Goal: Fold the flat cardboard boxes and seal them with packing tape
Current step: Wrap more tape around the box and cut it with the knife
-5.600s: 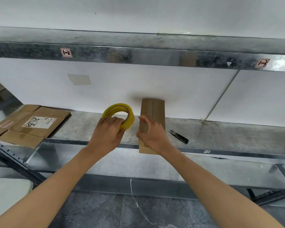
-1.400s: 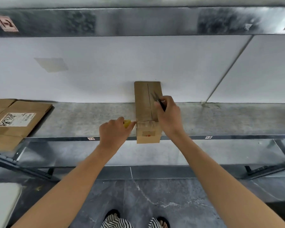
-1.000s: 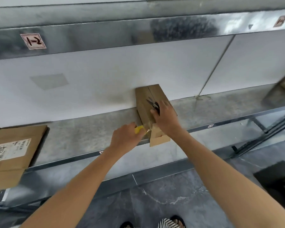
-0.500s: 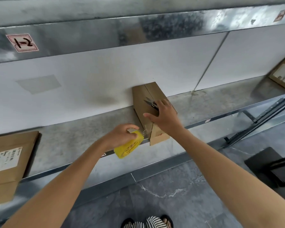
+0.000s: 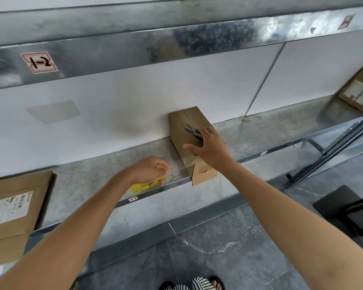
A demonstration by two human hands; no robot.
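A small folded cardboard box stands on the metal shelf against the white wall, its front end overhanging the shelf edge. Clear tape crosses its near top corner. My right hand lies on the box top, thumb stretched left, and holds small black snips whose blades poke out past the fingers. My left hand grips the yellow tape roll low at the shelf's front edge, left of the box.
Flat cardboard boxes with a white label lie on the shelf at the far left. Another labelled box sits at the far right. A metal beam runs overhead. A black stool stands on the floor to the right.
My left hand has drawn the tape roll away from the box, leftwards and down to the shelf edge. My right hand has spread flat on the box top with the snips.
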